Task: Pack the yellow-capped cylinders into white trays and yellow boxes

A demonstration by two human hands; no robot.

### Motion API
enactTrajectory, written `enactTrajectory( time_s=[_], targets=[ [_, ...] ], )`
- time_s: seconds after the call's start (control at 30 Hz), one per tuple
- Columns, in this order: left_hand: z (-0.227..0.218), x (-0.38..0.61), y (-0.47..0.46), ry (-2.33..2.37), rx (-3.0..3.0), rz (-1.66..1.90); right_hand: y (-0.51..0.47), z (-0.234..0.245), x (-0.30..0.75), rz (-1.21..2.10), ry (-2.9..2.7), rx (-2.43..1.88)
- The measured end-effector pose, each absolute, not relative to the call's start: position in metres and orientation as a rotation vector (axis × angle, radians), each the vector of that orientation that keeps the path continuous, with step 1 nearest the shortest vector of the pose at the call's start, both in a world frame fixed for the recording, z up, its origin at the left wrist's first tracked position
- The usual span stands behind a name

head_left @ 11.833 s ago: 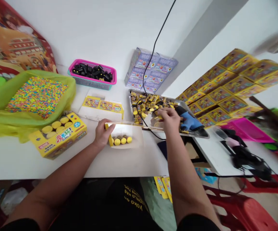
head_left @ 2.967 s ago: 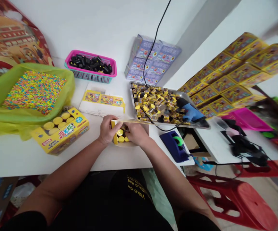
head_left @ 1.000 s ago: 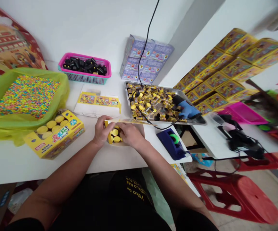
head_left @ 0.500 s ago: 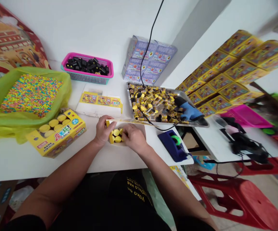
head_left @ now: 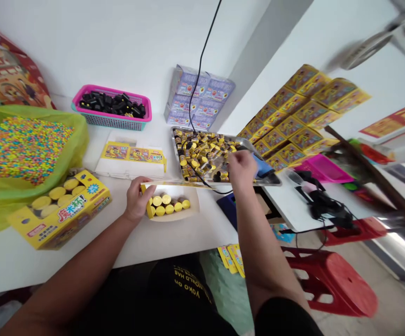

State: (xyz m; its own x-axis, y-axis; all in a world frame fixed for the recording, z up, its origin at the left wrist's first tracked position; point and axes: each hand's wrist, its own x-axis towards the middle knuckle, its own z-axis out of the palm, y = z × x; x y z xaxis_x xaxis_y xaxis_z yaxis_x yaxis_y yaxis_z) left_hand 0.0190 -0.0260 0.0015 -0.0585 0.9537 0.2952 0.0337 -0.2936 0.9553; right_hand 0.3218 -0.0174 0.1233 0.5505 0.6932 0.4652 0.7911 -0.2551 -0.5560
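My left hand [head_left: 137,198] grips the left end of an open carton [head_left: 191,213], thumb over its yellow edge. Inside the carton sit several small cups with yellow lids [head_left: 169,208]. Over the right part of a metal tray [head_left: 275,181] hovers my right hand [head_left: 241,167], blurred by motion, so its fingers and anything in them do not show clearly. The tray holds a heap of small yellow-and-black cups [head_left: 202,151]. A blue object [head_left: 264,165] lies at the tray's right end, partly behind my hand.
Left are a filled yellow box [head_left: 62,210] and a green bag [head_left: 78,144] of coloured candies. Behind stand a pink basket [head_left: 111,122] of black pieces, flat cartons [head_left: 132,163] and purple boxes [head_left: 200,95]. A black cable [head_left: 202,51] hangs down across the tray.
My right hand has left the carton and moved right, over the tray. More yellow-lidded cups in the carton now show. My left hand still holds the carton's end. The camera view has shifted.
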Motion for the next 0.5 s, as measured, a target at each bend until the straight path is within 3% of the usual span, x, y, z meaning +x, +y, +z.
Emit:
enactTrajectory(
  time_s=[0.07, 0.17, 0.33, 0.5],
  targets=[
    [0.001, 0.019, -0.025, 1.084, 1.416, 1.474, 0.025, 0.114, 0.338, 0.124, -1.295, -2.308],
    [0.004, 0.019, -0.026, 1.069, 1.421, 1.483, 0.062, 0.088, 0.345, 0.305, -1.293, -2.421],
    [0.009, 0.019, -0.028, 1.082, 1.423, 1.458, 0.073, 0.061, 0.339, 0.423, -1.233, -2.338],
    [0.008, 0.021, -0.027, 1.165, 1.383, 1.451, 0.037, 0.083, 0.342, 0.49, -1.117, -2.041]
  ],
)
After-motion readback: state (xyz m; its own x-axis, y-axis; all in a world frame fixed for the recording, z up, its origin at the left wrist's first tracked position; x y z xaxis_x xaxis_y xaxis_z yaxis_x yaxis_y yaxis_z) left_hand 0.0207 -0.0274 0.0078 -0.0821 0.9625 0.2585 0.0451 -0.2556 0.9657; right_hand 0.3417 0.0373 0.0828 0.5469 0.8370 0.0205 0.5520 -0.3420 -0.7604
